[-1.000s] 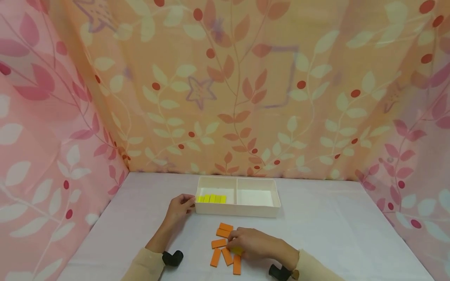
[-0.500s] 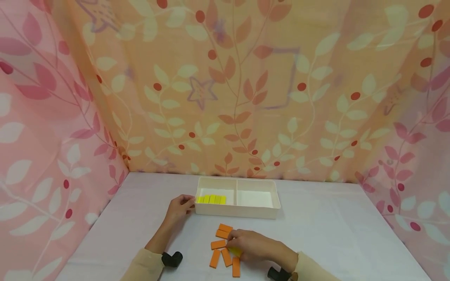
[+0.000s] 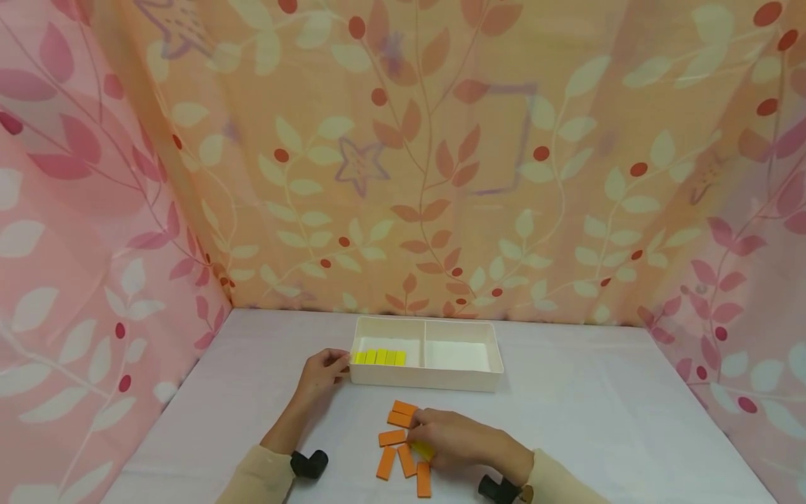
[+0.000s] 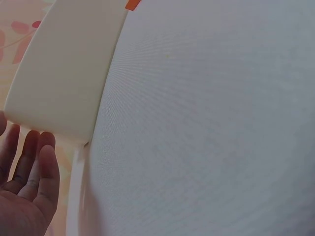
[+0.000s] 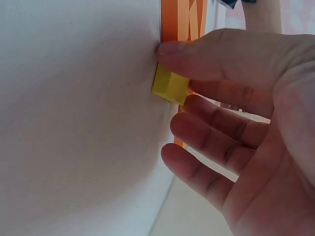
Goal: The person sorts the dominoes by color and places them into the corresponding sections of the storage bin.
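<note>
My left hand (image 3: 322, 371) reaches the left end of a cream two-compartment box (image 3: 434, 378). In the left wrist view its fingertips rest against the outside of the box's end wall (image 4: 64, 73), with loosely bent fingers (image 4: 48, 167). My right hand (image 3: 456, 437) is low over the near table, its thumb and forefinger pinching a yellow block (image 5: 171, 87), partly covered by the thumb. Several orange blocks (image 3: 392, 438) lie flat around those fingers. A row of yellow blocks (image 3: 380, 358) stands along the front wall of the box's left compartment.
The right compartment (image 3: 456, 355) of the box shows its bare floor. A white cloth (image 3: 598, 399) covers the table. Patterned curtains (image 3: 441, 154) enclose the back and both sides. A black wrist device (image 3: 308, 464) sits on each arm.
Both hands keep almost the same place, the right still pinching the yellow block among the orange ones. The box and its row of yellow blocks look unchanged; only the view shifts slightly.
</note>
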{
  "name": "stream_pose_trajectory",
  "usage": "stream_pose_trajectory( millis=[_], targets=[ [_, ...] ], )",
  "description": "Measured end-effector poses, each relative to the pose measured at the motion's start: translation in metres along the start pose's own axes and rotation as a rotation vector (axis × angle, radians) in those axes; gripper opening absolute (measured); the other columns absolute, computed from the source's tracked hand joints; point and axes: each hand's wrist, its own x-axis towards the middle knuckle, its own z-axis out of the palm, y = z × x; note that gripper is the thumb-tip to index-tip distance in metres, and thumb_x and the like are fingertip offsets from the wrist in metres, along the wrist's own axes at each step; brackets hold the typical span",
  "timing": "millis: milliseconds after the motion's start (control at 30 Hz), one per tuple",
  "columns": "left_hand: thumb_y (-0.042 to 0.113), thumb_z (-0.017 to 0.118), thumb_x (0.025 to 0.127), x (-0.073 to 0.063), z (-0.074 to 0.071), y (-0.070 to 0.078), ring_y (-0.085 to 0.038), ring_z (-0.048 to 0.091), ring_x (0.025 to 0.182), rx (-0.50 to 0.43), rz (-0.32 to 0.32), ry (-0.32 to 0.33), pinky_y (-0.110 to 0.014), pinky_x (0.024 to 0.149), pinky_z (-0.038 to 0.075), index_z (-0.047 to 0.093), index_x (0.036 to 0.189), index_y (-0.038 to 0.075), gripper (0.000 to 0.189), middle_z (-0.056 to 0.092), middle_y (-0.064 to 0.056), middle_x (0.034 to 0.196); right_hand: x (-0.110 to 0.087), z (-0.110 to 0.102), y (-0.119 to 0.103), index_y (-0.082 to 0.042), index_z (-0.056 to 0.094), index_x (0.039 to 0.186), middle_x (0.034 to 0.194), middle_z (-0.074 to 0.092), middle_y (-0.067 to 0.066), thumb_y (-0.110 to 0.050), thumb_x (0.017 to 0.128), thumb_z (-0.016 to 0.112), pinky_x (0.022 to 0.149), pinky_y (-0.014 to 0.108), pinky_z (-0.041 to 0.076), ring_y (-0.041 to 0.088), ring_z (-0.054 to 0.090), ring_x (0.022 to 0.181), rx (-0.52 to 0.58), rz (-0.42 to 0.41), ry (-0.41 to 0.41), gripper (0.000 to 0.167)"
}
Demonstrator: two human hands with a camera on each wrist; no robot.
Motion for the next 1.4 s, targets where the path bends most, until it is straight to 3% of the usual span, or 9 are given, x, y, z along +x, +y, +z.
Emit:
stream_pose_trajectory(
  millis=[533,1100,1400],
  targets=[
    [0.021,0.061,0.096,0.000,0.001,0.000,-0.018,0.066,0.086,0.004,-0.018,-0.001,-0.031,0.073,0.054,0.063,0.113,-0.002,0.029,0.067,-0.016,0.105,-0.003,-0.004,0.006,-0.020,0.071,0.112,0.105,0.057,-0.011,-0.026,0.075,0.082,0.084,0.018,0.049,-0.002,0.048,0.087,0.052,0.093,0.017,0.039],
    [0.022,0.061,0.096,-0.001,0.003,0.001,-0.018,0.066,0.088,-0.007,-0.051,0.013,-0.030,0.074,0.054,0.064,0.112,0.001,0.027,0.067,-0.014,0.103,-0.006,-0.011,0.011,-0.018,0.069,0.116,0.109,0.062,-0.009,-0.030,0.076,0.080,0.090,0.023,0.050,0.000,0.053,0.093,0.066,0.144,0.034,0.043],
    [0.022,0.061,0.096,0.001,0.003,0.000,-0.020,0.066,0.090,-0.003,-0.043,0.008,-0.031,0.075,0.054,0.063,0.112,0.000,0.027,0.067,-0.015,0.104,-0.008,-0.020,0.014,-0.016,0.069,0.116,0.108,0.060,-0.010,-0.030,0.076,0.079,0.089,0.025,0.050,0.002,0.052,0.095,0.132,0.197,0.068,0.043]
  ],
)
